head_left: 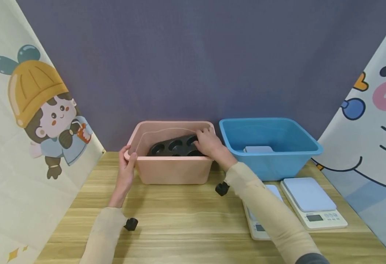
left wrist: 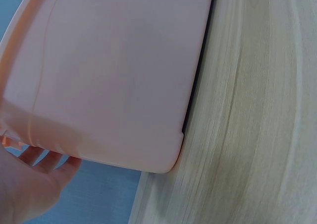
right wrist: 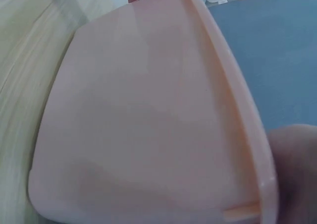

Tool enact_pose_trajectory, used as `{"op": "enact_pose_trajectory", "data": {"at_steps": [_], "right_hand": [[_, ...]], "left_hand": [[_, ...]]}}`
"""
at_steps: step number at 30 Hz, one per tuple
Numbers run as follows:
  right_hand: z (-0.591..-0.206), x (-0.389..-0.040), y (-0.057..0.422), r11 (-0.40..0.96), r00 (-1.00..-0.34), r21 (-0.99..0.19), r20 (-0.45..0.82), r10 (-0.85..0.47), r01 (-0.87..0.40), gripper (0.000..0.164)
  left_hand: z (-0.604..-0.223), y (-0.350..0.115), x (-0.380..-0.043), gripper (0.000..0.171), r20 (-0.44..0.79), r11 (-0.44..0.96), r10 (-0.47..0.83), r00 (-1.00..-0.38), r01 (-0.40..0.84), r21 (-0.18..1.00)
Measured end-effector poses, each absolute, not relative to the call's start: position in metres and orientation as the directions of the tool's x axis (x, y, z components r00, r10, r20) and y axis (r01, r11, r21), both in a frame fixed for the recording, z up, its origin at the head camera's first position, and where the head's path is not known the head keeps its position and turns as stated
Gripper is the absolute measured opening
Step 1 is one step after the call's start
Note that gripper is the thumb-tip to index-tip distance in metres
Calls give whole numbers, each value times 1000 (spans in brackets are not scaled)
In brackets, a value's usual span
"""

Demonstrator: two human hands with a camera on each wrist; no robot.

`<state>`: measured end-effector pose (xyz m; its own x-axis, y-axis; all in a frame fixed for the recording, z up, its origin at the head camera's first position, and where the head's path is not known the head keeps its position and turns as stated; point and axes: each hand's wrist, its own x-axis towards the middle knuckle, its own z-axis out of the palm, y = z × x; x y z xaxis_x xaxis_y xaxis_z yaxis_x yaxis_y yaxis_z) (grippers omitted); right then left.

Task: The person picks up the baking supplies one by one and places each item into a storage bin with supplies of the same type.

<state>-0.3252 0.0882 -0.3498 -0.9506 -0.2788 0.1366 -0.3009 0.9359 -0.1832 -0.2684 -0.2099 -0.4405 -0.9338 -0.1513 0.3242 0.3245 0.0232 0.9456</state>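
Pink plastic basin (head_left: 173, 170) holds the black muffin tray (head_left: 182, 146) aslant. The left hand (head_left: 126, 167) is clamped on the basin's edge; whether the right hand (head_left: 209, 143) pinches the tray, I cannot tell. A loose pinch could let it slip.

Head view evenly bright; soft shadows on the wooden tabletop (head_left: 186, 216); wrist views dimmer; right hand (right wrist: 297, 174) blurred.
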Motion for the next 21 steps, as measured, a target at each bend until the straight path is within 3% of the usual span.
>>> {"op": "enact_pose_trajectory", "data": {"at_steps": [9,21], "right_hand": [[-343,-323,98,872,-899,-234,207,-387,-429,33],[-338,-319,128,806,-893,-393,275,-356,-442,31]], "left_hand": [[-446,-209,-266,49,292,24,-149,-945,292,956],[-427,-205,-261,49,276,7,-134,-952,278,961]]}}
